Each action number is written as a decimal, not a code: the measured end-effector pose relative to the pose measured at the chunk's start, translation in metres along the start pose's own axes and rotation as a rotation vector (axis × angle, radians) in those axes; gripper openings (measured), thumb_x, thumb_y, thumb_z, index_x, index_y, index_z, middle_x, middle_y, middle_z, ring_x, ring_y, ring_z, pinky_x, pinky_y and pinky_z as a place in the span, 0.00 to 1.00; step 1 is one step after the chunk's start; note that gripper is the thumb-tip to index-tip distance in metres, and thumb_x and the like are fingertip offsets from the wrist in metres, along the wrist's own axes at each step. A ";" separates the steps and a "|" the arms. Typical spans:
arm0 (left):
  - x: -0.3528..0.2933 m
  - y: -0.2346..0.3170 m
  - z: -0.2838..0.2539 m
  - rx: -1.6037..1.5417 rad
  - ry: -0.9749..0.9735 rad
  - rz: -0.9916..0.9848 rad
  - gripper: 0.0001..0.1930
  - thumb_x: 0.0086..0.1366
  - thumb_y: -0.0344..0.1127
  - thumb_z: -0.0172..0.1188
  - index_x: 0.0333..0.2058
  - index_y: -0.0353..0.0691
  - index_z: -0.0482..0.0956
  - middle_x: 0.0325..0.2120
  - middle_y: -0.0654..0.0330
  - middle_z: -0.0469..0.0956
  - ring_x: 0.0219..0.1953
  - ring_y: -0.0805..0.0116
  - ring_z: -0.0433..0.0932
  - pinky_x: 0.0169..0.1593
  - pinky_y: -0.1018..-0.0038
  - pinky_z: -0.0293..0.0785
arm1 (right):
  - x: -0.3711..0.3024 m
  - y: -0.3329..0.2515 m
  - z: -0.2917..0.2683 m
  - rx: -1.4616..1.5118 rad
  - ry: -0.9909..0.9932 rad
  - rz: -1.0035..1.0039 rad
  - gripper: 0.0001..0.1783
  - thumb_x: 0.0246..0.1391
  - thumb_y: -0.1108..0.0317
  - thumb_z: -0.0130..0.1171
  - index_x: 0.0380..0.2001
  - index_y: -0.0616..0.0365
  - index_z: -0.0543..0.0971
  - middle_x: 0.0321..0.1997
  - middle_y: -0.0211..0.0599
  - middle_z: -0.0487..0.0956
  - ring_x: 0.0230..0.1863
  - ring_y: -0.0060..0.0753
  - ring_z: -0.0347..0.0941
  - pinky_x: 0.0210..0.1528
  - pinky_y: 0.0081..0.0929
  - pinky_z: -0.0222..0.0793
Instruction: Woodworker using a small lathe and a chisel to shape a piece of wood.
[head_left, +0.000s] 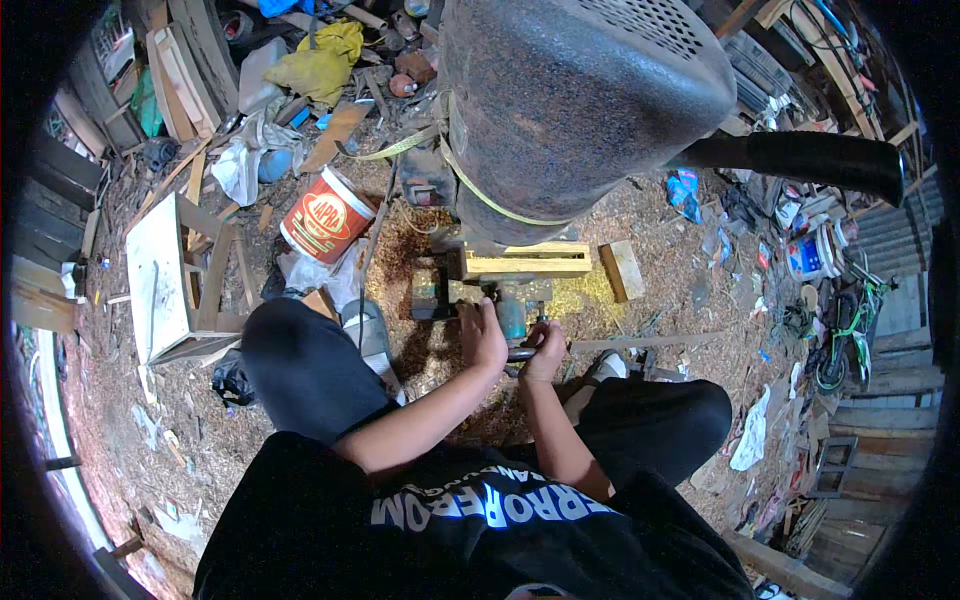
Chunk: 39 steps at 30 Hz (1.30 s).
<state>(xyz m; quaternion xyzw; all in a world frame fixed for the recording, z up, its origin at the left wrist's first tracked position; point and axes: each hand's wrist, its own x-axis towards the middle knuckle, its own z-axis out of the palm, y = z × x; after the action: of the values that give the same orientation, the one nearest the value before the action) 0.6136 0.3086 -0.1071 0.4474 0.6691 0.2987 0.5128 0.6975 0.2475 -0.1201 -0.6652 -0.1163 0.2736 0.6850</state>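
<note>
My left hand (485, 335) has its fingers stretched forward, with the fingertips at the near edge of a small pale wooden piece (465, 292). Beside it stands a teal metal tool body (512, 312) that looks like a clamp or vise; its exact kind is unclear. My right hand (543, 350) is closed by a dark, bar-like handle (520, 354) at the tool's near end. Just beyond, a yellowish wooden block (528, 263) lies crosswise. A large dark speckled casing (580, 120) with a perforated top and a black handle (800, 160) hangs over the work and hides part of it.
A loose wooden block (623, 271) lies right of the work on sawdust-covered ground. To the left are a red-and-white bucket (328, 215) and a pale wooden box frame (165, 275). Wood scraps and litter lie around. A small green bicycle (845, 335) stands far right.
</note>
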 end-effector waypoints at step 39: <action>-0.011 0.019 -0.023 0.002 -0.036 0.728 0.13 0.74 0.40 0.54 0.37 0.35 0.76 0.34 0.48 0.78 0.41 0.45 0.77 0.48 0.55 0.71 | 0.002 0.043 -0.012 0.582 -0.156 0.500 0.15 0.66 0.48 0.54 0.35 0.46 0.73 0.36 0.31 0.76 0.38 0.37 0.75 0.45 0.40 0.71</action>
<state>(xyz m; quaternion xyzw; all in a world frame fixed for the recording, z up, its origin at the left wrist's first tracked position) 0.5978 0.3079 -0.0796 0.6621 0.4572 0.4530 0.3839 0.6961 0.2367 -0.1640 -0.4280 0.0801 0.5033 0.7464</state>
